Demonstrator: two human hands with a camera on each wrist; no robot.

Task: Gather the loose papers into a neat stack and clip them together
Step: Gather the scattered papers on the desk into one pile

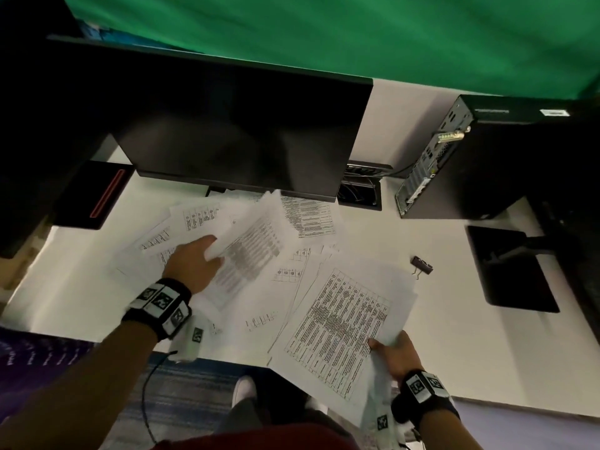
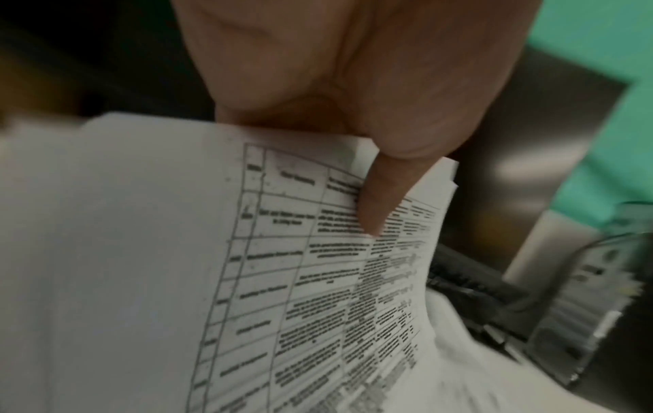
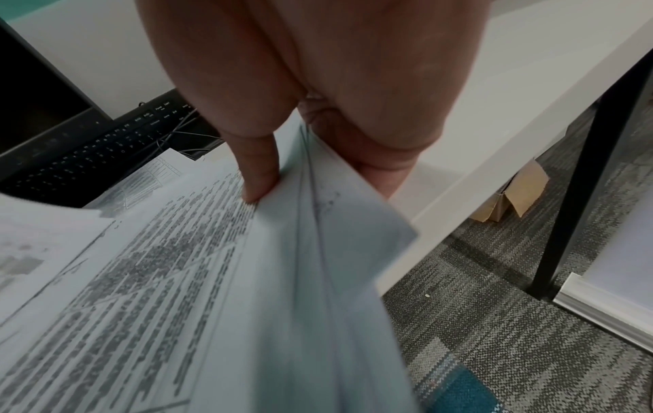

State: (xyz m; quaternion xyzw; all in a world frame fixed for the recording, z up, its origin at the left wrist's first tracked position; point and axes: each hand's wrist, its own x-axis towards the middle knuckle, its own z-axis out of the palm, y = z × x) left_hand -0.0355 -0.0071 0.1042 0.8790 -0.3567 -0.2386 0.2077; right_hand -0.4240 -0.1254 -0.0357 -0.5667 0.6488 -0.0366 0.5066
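On the white desk (image 1: 422, 222), my left hand (image 1: 191, 261) and right hand (image 1: 401, 354) each pinch printed white paper sheets (image 1: 337, 323), the small black binder clip (image 1: 422, 265) lying nearer my right.

Two bare forearms reach in from the bottom of the head view, sleeves absent. Each wrist carries a broad black band (image 1: 158, 306) faced with white square tiles printed with black block-pattern markers — the left one at lower left, its twin (image 1: 422, 393) at lower right. A white housing with another such marker hangs under each band, and a thin black cable (image 1: 145, 394) trails from the left one. At bottom centre: a dark red garment (image 1: 259, 439) and a white shoe (image 1: 244, 389).
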